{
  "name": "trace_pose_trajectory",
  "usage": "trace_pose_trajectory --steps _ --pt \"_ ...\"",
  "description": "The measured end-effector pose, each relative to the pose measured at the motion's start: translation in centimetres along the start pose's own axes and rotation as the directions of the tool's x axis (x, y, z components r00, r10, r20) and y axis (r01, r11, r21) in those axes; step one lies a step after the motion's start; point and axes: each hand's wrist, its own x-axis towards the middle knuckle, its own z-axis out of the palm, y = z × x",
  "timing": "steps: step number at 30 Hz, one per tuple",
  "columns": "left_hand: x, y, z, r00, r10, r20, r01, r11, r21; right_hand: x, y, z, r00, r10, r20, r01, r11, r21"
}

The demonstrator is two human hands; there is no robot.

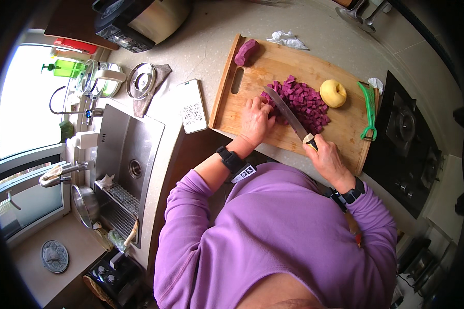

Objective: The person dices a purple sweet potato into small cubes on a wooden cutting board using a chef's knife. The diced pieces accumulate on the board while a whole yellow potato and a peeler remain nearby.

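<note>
My right hand is closed around the handle of a kitchen knife, whose blade lies across diced purple sweet potato on a wooden cutting board. Just left of the blade, my left hand presses its bent fingertips on purple pieces at the pile's edge; what lies under them is partly hidden. A longer peeled purple sweet potato piece rests at the board's upper left corner. Right of the pile sits a peeled, pale yellow apple or similar fruit. A green peeler lies along the board's right edge.
Left of the board lies a phone, its screen showing a code. Further left are a steel sink, a metal lid on a cloth and a glass kettle. A black gas hob adjoins the right side. Crumpled tissue lies behind the board.
</note>
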Motion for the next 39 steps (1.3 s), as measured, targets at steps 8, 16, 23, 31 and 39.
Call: trace_pose_trajectory --steps 8,16,23,31,39 --pt "0.1 -0.2 -1.4 0.992 0.001 -0.124 -0.025 0.98 -0.195 -0.1 -0.2 -0.3 0.999 0.021 0.03 -0.021 1.0 -0.018" --pt "-1.4 -3.7 -3.1 0.99 -0.096 0.103 0.116 0.972 -0.202 -0.8 -0.2 0.5 0.995 0.049 0.087 -0.054 0.997 0.054" --pt "-2.8 -3.0 -3.3 0.987 -0.031 0.155 0.085 0.93 -0.357 -0.5 -0.6 0.5 0.995 0.057 0.078 -0.053 0.997 -0.051" --pt "-3.4 -2.5 -2.0 1.0 0.008 0.009 -0.006 0.976 -0.219 0.1 -1.4 1.1 0.983 0.124 0.136 -0.102 0.982 -0.16" --pt "-3.9 -2.6 -2.0 0.999 -0.033 0.008 0.034 0.966 -0.255 0.0 -2.2 1.7 0.983 0.113 0.142 -0.089 0.982 -0.164"
